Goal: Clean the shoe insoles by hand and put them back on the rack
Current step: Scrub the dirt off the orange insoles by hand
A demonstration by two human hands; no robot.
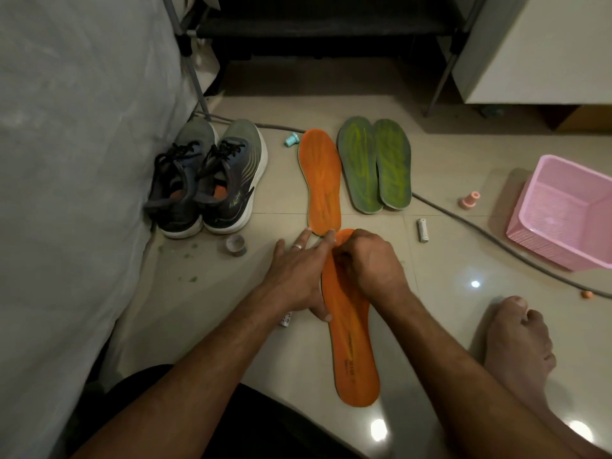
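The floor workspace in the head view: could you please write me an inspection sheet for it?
Surface: glossy beige tiled floor, green flecks at left.
Job's things: near orange foam insole under both hands; second orange insole flat beyond; two green insoles side by side; grey sneakers.
Clutter: pink mesh basket, teal cap, pink cap, white tube, small round tub.
Grippers: left hand flat, steadying; right hand curled on the insole's tip.
Cables: grey hose crossing floor.
Surroundings: dark rack, white cabinet, bare foot.

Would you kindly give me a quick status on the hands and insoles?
Left hand flat, steadying near orange insole. Right hand curled, working its top end. Other orange insole just beyond.
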